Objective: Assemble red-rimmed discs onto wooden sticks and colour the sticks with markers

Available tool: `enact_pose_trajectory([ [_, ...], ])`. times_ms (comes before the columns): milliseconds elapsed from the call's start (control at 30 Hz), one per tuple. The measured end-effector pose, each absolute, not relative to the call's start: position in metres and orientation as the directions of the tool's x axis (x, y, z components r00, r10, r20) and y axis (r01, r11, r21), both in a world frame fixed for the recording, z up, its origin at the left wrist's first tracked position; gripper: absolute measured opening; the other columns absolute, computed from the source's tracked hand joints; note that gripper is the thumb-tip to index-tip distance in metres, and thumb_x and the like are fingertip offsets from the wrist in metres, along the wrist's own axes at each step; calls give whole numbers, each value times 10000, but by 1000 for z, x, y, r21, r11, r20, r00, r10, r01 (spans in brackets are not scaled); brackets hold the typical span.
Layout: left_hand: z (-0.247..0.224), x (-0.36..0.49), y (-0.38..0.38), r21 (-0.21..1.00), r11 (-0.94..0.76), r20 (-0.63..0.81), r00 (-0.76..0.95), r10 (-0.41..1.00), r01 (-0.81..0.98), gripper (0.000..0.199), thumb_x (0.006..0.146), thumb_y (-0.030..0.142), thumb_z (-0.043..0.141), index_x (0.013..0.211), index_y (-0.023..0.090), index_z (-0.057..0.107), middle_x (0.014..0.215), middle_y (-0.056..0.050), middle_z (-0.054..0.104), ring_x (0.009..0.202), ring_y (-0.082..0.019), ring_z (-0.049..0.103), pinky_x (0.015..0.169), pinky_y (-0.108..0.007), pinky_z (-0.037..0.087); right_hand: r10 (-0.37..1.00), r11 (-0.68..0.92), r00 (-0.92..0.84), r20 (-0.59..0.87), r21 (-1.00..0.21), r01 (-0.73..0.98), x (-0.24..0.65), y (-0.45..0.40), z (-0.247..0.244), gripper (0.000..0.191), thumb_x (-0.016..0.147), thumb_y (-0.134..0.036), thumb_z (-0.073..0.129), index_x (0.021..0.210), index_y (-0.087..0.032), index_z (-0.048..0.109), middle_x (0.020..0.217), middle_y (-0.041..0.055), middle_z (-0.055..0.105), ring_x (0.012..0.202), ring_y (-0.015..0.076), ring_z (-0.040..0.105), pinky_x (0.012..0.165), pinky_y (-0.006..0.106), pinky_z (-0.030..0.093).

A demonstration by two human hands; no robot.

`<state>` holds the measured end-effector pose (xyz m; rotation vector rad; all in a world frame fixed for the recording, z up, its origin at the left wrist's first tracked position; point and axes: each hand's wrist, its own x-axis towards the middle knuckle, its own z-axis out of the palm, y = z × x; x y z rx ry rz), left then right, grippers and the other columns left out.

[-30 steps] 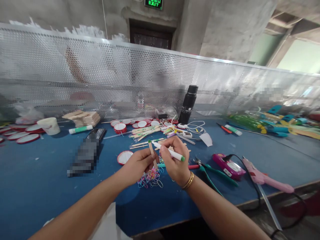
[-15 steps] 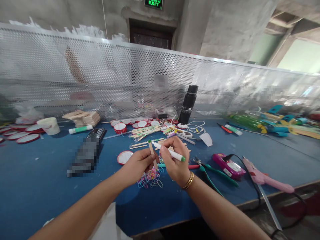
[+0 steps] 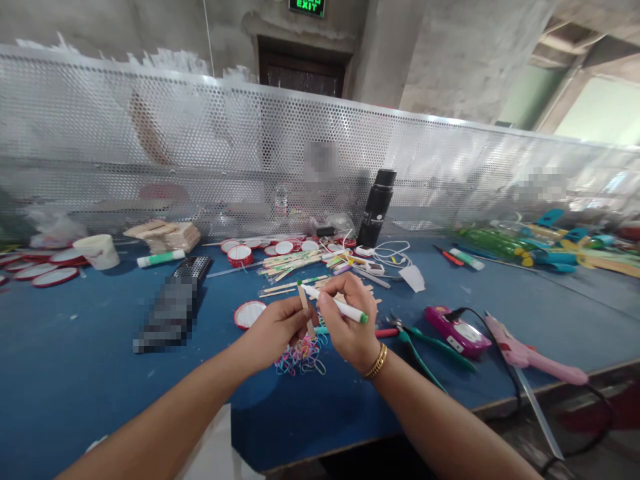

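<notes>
just above the rubber-band pile (image 3: 299, 363), we pinch a tilted wooden stick (image 3: 304, 302) in our left hand (image 3: 267, 337) and grip a white marker (image 3: 351, 311) in our right hand (image 3: 354, 339), nib beside the stick's green end, the visible wood below looking bare.

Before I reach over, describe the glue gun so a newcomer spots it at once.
On the blue table, start at the right hand and go right, past the green-handled pliers and the purple box. The glue gun lies near the front edge, nozzle pointing away from the person. It is pale pink, unlike either neighbour.
</notes>
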<state>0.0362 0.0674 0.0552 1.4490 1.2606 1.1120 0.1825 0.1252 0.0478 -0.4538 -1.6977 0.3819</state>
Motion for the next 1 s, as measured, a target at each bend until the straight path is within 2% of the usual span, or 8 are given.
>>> enact_pose_trajectory([
  [233,56,37,67,976,-81,71,56,996,201,319,855,466,600,693,195,548,566,41,458,519,-99,378,514,-249,288,516,856,-128,847,-508,94,183,127,48,102,864,-210,564,763,-224,576,644,-32,592,581,137,551,593,287,436],
  [500,55,37,67,978,-74,62,65,996,194,353,836,516,608,701,197,538,568,43,450,517,-100,370,511,-253,268,490,872,-138,861,-479,102,182,125,47,98,861,-211,564,764,-225,570,683,-20,619,649,152,594,643,298,456],
  [700,55,37,68,981,-75,67,51,996,180,348,834,507,618,699,196,538,571,43,458,514,-100,364,511,-254,261,523,852,-124,843,-514,96,182,125,50,110,858,-214,562,750,-227,556,622,-42,575,561,133,532,576,279,415],
  [1000,56,37,68,979,-79,70,54,996,186,333,845,488,609,702,194,549,562,46,456,510,-102,368,514,-254,276,512,859,-118,851,-502,103,181,125,48,104,859,-204,562,757,-225,557,655,-32,591,615,141,574,616,286,440],
])
